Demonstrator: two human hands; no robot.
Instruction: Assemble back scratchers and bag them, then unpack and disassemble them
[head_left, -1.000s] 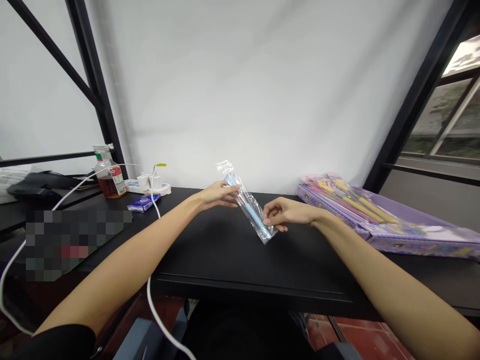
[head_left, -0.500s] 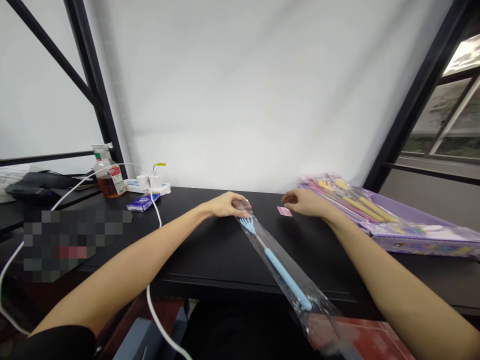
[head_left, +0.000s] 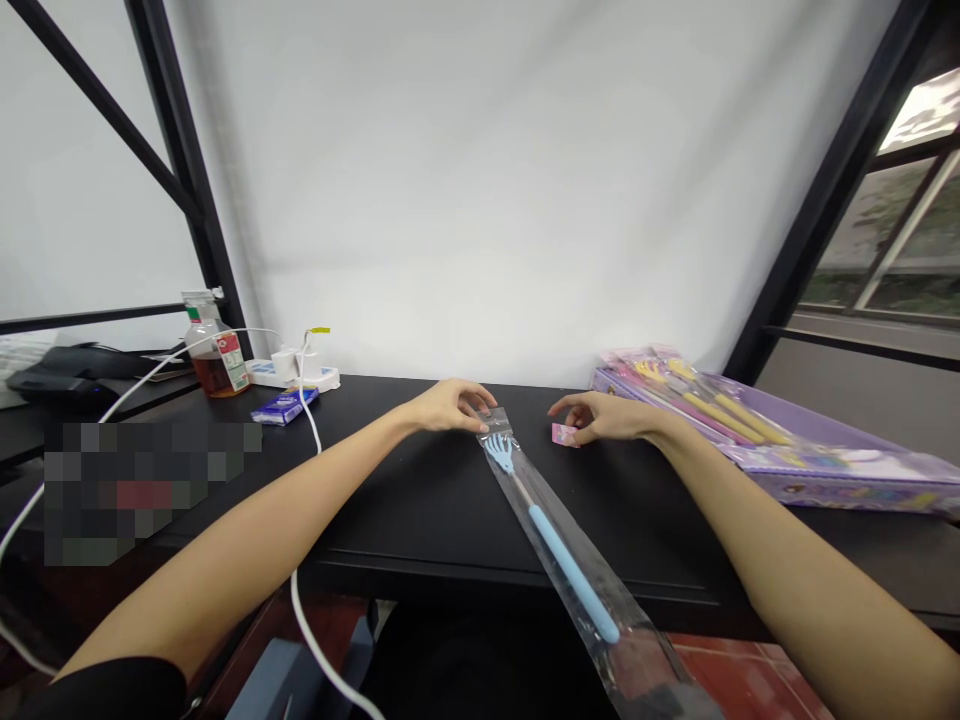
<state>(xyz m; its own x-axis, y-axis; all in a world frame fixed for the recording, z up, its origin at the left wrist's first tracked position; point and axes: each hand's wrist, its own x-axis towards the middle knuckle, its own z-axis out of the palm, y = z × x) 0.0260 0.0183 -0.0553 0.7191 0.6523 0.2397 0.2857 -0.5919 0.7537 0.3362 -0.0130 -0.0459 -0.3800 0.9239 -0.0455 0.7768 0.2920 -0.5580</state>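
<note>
A light-blue back scratcher (head_left: 574, 572) with a claw-shaped head lies inside a long clear plastic bag (head_left: 637, 650). The bag slants across the black tabletop, and its near end hangs past the front edge. My left hand (head_left: 450, 406) grips the far end of the bag with curled fingers, the thumb at the bag's corner beside the claw. To the right, my right hand (head_left: 600, 413) pinches a small pink card (head_left: 561, 434) between thumb and fingers, just above or on the table. The card's right part is covered by my fingers.
A purple display box (head_left: 840, 490) at the right holds several bagged back scratchers (head_left: 720, 410). Along the left stand a bottle of brown liquid (head_left: 217, 350), a white power strip (head_left: 322, 379) and a purple packet (head_left: 285, 406). A white cable (head_left: 306, 615) hangs over the table's front edge.
My right hand has moved slightly left and now pinches the pink card, which lay on the table before. The bag lies flatter and straighter at my left hand.
</note>
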